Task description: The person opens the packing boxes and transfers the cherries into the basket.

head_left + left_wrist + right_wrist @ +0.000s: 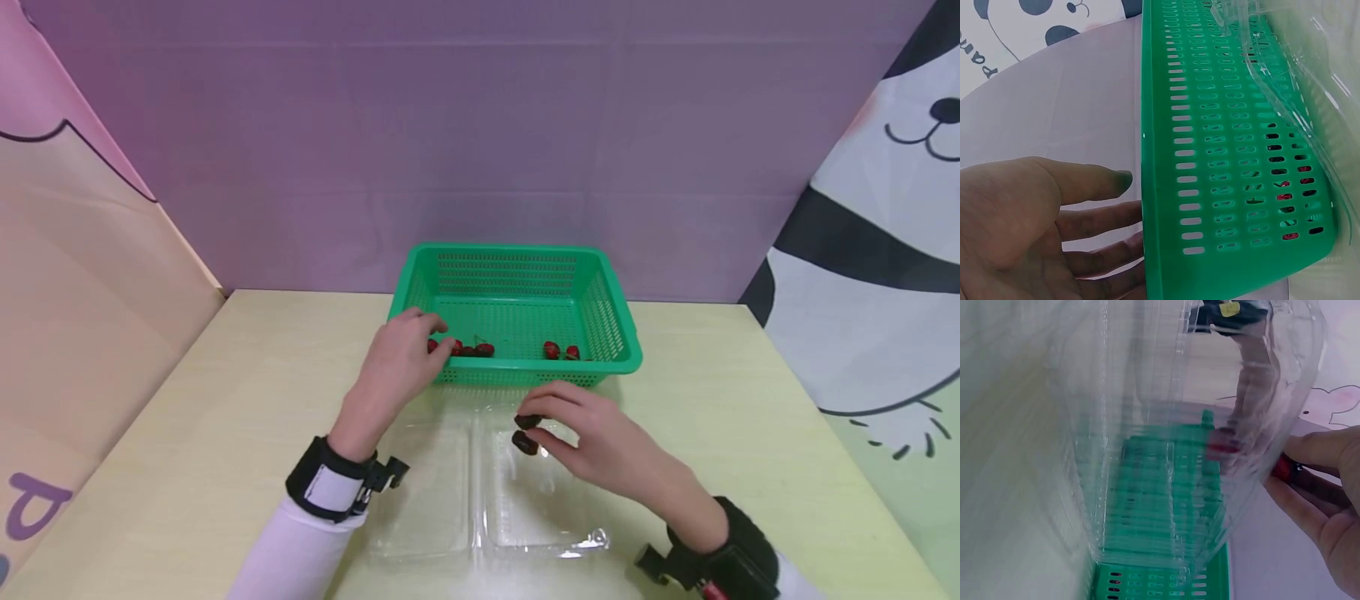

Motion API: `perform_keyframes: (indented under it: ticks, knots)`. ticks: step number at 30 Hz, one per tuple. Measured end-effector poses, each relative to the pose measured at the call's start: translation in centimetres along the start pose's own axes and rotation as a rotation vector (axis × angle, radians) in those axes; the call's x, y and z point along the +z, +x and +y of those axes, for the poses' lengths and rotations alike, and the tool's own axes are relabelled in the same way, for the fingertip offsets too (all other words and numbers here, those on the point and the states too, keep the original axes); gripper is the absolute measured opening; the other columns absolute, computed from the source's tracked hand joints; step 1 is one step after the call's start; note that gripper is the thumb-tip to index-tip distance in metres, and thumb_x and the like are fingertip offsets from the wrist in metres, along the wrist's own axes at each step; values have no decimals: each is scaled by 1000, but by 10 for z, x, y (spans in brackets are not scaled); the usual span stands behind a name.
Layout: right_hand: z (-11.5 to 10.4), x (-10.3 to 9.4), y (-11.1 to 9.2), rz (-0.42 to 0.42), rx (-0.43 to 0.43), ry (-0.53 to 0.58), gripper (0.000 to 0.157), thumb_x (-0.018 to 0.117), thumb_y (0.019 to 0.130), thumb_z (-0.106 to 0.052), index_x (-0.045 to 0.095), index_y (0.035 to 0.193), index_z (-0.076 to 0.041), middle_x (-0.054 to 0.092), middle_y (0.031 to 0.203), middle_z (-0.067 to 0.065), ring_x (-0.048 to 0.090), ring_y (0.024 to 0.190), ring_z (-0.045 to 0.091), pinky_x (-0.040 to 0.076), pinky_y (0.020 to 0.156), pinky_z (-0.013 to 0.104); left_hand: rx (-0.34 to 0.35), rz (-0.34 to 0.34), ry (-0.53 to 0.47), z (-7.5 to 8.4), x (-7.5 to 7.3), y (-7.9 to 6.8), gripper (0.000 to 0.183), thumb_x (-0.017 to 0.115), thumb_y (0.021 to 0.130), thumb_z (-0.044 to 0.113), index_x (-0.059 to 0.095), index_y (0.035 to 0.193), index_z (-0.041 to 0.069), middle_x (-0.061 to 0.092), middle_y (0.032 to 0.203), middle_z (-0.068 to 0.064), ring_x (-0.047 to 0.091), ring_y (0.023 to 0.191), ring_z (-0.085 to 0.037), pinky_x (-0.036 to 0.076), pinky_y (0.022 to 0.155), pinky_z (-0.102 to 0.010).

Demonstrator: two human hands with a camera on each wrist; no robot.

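Note:
My right hand (596, 429) pinches a dark red cherry (528, 422) between thumb and fingers, above the right half of a clear plastic clamshell box (427, 492). A second dark cherry (525, 442) shows right below, by the thumb tip. In the right wrist view the pinched cherry (1284, 467) looks red beside the box's transparent wall. My left hand (401, 354) reaches over the near left rim of a green basket (517, 365), thumb apart from the loosely bent fingers. Close to those fingertips lie several red cherries (484, 350) inside the basket.
More cherries (551, 350) lie in the basket's near right part. The clamshell lies spread open on the pale wooden table (292, 375), in front of the basket. Behind them rises a purple backdrop (495, 142), with printed panels on both sides.

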State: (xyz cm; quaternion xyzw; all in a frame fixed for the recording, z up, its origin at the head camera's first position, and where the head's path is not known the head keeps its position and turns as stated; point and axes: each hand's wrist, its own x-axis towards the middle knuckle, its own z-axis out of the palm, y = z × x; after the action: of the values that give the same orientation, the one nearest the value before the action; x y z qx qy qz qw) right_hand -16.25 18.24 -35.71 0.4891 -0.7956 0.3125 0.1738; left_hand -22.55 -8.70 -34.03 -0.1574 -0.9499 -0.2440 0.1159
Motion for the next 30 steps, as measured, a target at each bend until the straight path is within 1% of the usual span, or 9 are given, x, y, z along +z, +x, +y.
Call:
perform_keyframes:
  ticks: [4,8,11,13,17,19,21,26,30]
  knots:
    - [3,-3,1,111,10,-16,30,83,80,5,73,106,-6,69,108,1,68,98,17,53,90,21,12,13,3,0,0,0,24,72,97,19,76,110,0,70,104,-15,65,88,-28,56,75,-41]
    - [7,-6,2,232,16,-34,16,77,94,-12,74,107,-3,71,106,7,71,96,23,53,92,20,26,24,3,0,-1,-1,23,72,96,19,76,109,-1,70,100,-14,64,84,-26,55,72,-40]
    - [10,-8,2,297,36,-47,27,69,101,-27,74,106,-1,72,106,9,71,94,25,53,89,18,36,32,6,0,-1,-1,23,73,96,19,76,108,-1,70,98,-13,63,82,-25,55,69,-39]
    - [12,-10,3,336,48,-57,30,69,101,-29,74,106,0,72,106,10,71,93,25,55,84,18,45,42,14,0,0,0,22,73,95,18,76,106,-1,69,97,-14,63,80,-26,54,68,-40]
    - [17,-15,4,407,64,-66,23,83,87,-7,75,106,2,72,106,11,72,92,25,57,79,20,50,54,26,-1,0,0,21,74,94,18,76,105,0,69,97,-14,65,83,-28,55,69,-42]
    - [19,-17,4,441,75,-56,31,84,78,7,74,107,3,73,107,11,72,94,24,58,80,22,47,54,28,-1,0,-1,21,73,95,18,76,105,0,69,98,-14,65,86,-29,55,71,-43]
    - [21,-18,5,471,89,-32,37,83,74,15,73,108,5,72,108,13,71,96,24,58,81,24,42,49,29,-1,1,-1,21,73,95,19,76,106,1,69,100,-15,65,88,-30,56,73,-44]
    - [27,-20,6,543,138,-2,40,80,72,23,71,108,9,72,110,19,71,101,20,58,84,26,35,34,38,-1,0,-1,22,73,96,21,76,107,2,69,103,-15,65,92,-31,56,75,-45]
    - [33,-20,7,588,174,-9,38,80,72,25,71,106,10,73,108,21,71,100,17,58,82,27,41,34,44,-1,-1,-1,23,73,95,21,76,107,2,69,103,-15,65,94,-31,55,77,-47]
